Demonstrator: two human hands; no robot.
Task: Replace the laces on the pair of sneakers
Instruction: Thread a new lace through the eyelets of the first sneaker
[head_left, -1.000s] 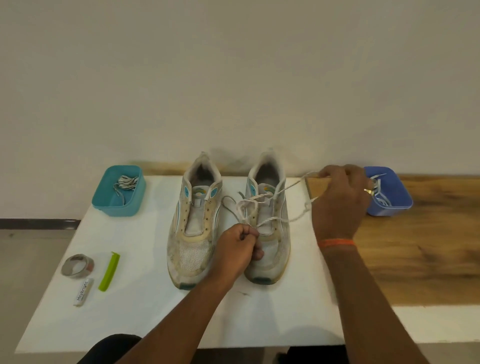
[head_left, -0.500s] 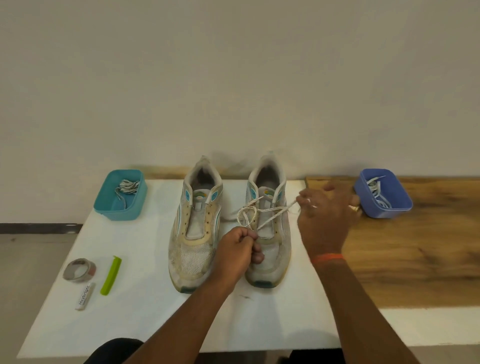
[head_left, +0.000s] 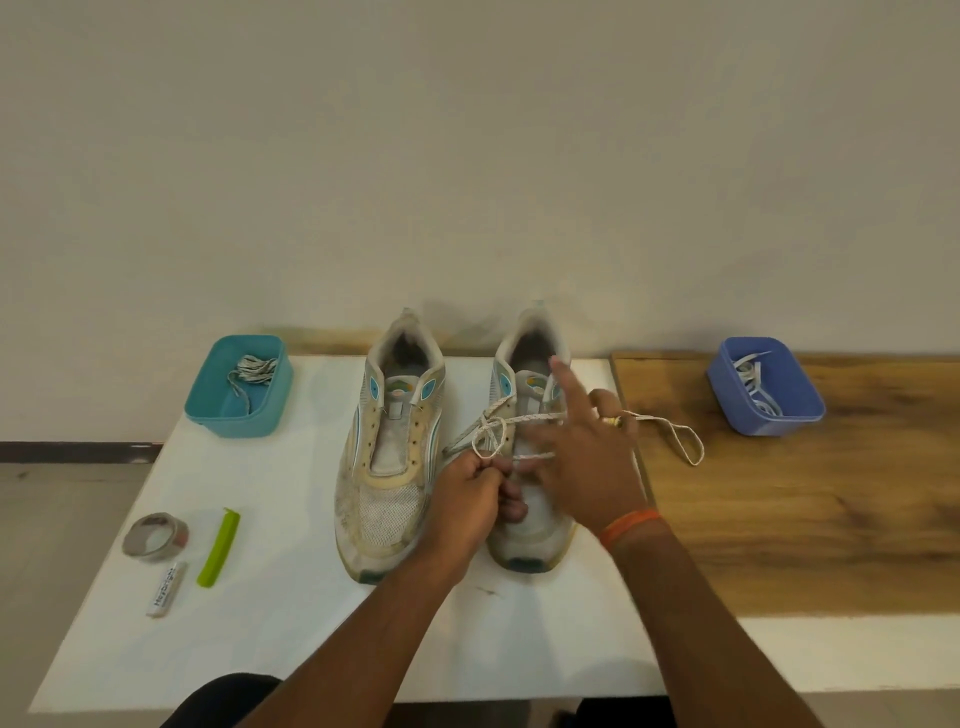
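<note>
A person's left hand (head_left: 470, 493) pinches a loop of the speckled white lace (head_left: 524, 421) over the right-hand sneaker (head_left: 530, 540), which stands beside its unlaced twin (head_left: 387, 467) on a white table (head_left: 291, 623); the right hand (head_left: 582, 457), blurred, hovers over the same sneaker with fingers spread, and whether it holds the lace cannot be told. The lace's free end trails right of that sneaker onto the wooden surface (head_left: 831, 519). Thin, limp and light, the lace likely slips through a loose pinch, so it looks best taken near the knot or at its stiff tip. Well left of the sneakers, a teal tub (head_left: 208, 410) holds a bundled grey-and-white lace (head_left: 253, 368); well right, a blue tub (head_left: 810, 410) holds flat white laces (head_left: 750, 374).
</note>
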